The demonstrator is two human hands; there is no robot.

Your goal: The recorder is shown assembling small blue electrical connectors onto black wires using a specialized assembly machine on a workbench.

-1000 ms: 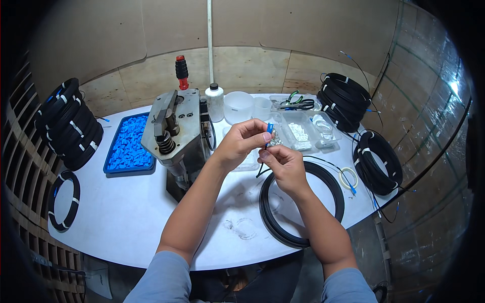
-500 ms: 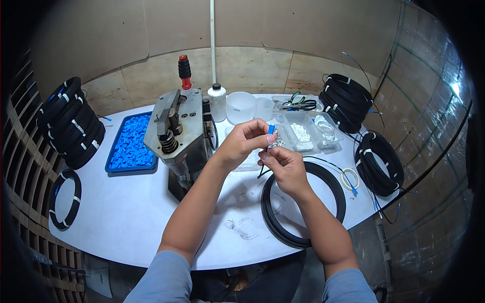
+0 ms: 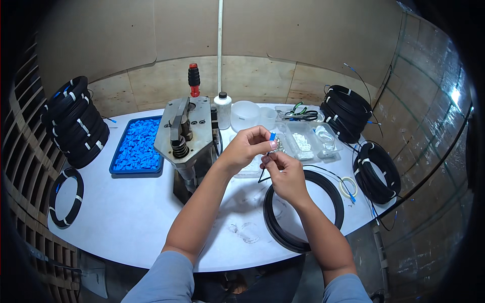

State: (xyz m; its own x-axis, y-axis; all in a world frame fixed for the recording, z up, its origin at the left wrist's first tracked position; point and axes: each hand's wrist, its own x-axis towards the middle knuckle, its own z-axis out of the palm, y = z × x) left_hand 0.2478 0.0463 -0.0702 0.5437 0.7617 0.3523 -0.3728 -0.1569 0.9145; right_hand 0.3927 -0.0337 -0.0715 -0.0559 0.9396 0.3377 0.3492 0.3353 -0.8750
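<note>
Pinched between the thumb and fingers of my left hand (image 3: 248,149) is a small blue connector (image 3: 273,137). Just below and to its right, my right hand (image 3: 286,175) grips a thin black cable (image 3: 261,174) close to the connector. The fingers hide the place where cable and connector meet. Under my right hand and forearm lies a coil of black cable (image 3: 269,216). One cable end with a blue connector (image 3: 352,199) rests at the coil's right, by a roll of pale tape (image 3: 347,187).
A metal hand press (image 3: 184,129) stands left of my hands, beside a blue tray (image 3: 115,160) of blue connector pieces. Behind are a white bottle (image 3: 222,112), round tubs (image 3: 245,117), boxes of white parts (image 3: 302,143) and pliers (image 3: 300,108). Cable coils (image 3: 76,126) stack left and right (image 3: 346,111).
The view has shifted slightly, so the whole scene sits a little lower. My hands stay together; less of the blue connector shows above my left fingertips.
</note>
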